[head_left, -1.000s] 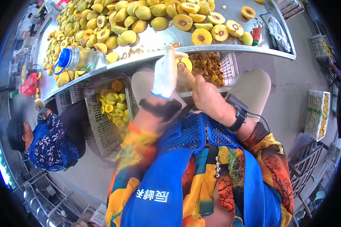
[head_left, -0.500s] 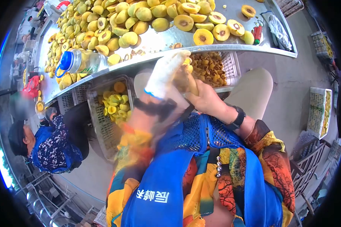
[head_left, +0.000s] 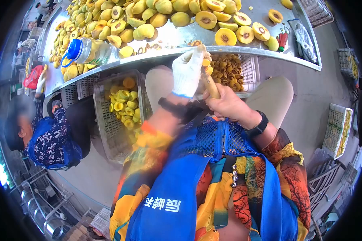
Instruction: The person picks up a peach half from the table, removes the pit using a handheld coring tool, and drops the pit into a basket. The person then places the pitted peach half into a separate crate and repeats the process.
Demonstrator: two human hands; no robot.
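Observation:
My left hand (head_left: pixel 187 74), in a white glove, is closed at the table's front edge with an orange-yellow piece of peach (head_left: pixel 206 63) at its fingers. My bare right hand (head_left: pixel 225 103) grips the wooden handle (head_left: pixel 211 86) of a tool. The tool's upper end meets the fruit beside the glove, and its working tip cannot be made out. Below my hands stands a white crate (head_left: pixel 251 74) of brown peach pits and scraps (head_left: pixel 225 72). Halved yellow peaches (head_left: pixel 225 36) with brown centres lie on the metal table (head_left: pixel 169 52) just beyond.
A clear bottle with a blue cap (head_left: pixel 73 49) lies on the table at left. A red-handled item (head_left: pixel 282 40) and a plastic bag (head_left: pixel 303 38) are at right. Left of my knees stands a crate (head_left: pixel 104 132) of peach pieces. A co-worker (head_left: pixel 56 140) sits at left.
My gloved left hand has turned more upright and moved slightly right, staying at the fruit. My right hand keeps its grip on the handle, a little lower. The view has shifted slightly.

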